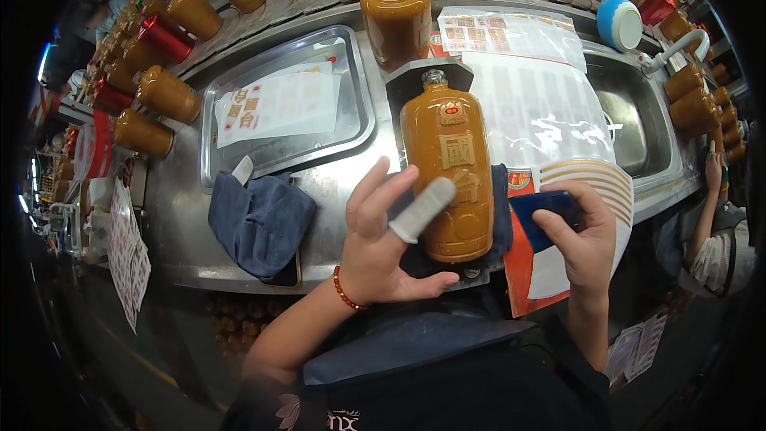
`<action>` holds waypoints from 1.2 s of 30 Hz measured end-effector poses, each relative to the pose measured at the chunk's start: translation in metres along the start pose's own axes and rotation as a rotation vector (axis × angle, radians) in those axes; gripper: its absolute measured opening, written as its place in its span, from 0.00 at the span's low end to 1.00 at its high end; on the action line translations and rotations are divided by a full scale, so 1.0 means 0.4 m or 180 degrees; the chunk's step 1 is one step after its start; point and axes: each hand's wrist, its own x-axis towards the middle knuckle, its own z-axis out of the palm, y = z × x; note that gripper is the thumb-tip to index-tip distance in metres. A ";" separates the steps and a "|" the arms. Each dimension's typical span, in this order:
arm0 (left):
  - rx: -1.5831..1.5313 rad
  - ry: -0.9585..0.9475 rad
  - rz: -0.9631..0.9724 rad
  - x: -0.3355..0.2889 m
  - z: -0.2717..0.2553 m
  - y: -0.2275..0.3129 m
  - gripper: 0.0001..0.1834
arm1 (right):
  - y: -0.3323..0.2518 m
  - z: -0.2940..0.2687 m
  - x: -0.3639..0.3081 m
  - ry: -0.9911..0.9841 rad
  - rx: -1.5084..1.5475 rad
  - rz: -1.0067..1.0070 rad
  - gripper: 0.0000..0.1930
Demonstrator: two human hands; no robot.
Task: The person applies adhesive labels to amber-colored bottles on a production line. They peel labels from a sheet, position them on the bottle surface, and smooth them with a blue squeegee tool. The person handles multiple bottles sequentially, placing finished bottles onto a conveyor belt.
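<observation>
A brown ceramic bottle [448,161] with a gold label lies flat on a dark holder at the middle of the steel bench. My left hand [381,235] rests against its left side, fingers spread; the forefinger wears a white finger cot that lies across the bottle's lower body. My right hand [581,241] grips a dark blue flat object [549,209] just right of the bottle, over a red, white and gold printed sheet [592,183].
A second brown bottle [396,16] stands behind the lying one. A steel tray [355,108] holds a label sheet [279,104]. A blue cloth [259,223] lies at the left. Rows of brown and red bottles line the back and left. Another person's arm [710,215] is at the right.
</observation>
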 end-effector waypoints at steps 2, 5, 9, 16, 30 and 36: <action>-0.0280 -0.0032 -0.0269 -0.020 0.005 -0.003 0.57 | -0.001 0.032 0.000 -0.0291 0.0099 -0.0040 0.13; -0.0510 -0.0074 -0.0509 -0.043 0.025 -0.009 0.68 | -0.024 0.069 0.029 -0.0633 -0.0345 -0.0216 0.12; -0.0668 -0.0156 -0.0644 -0.044 0.051 0.013 0.68 | -0.035 0.069 0.085 -0.0059 -0.1557 -0.1905 0.12; -0.0842 -0.0085 -0.0760 -0.050 0.074 0.005 0.64 | -0.046 0.060 -0.051 -0.1822 -0.1552 -0.1946 0.16; -0.0345 -0.0016 -0.0805 -0.114 0.106 0.058 0.57 | 0.175 -0.293 0.543 -0.0031 -0.1226 0.0897 0.30; -0.0204 0.0093 -0.0625 -0.135 0.109 0.056 0.54 | 0.148 -0.167 0.582 -0.0587 -0.1933 0.0629 0.20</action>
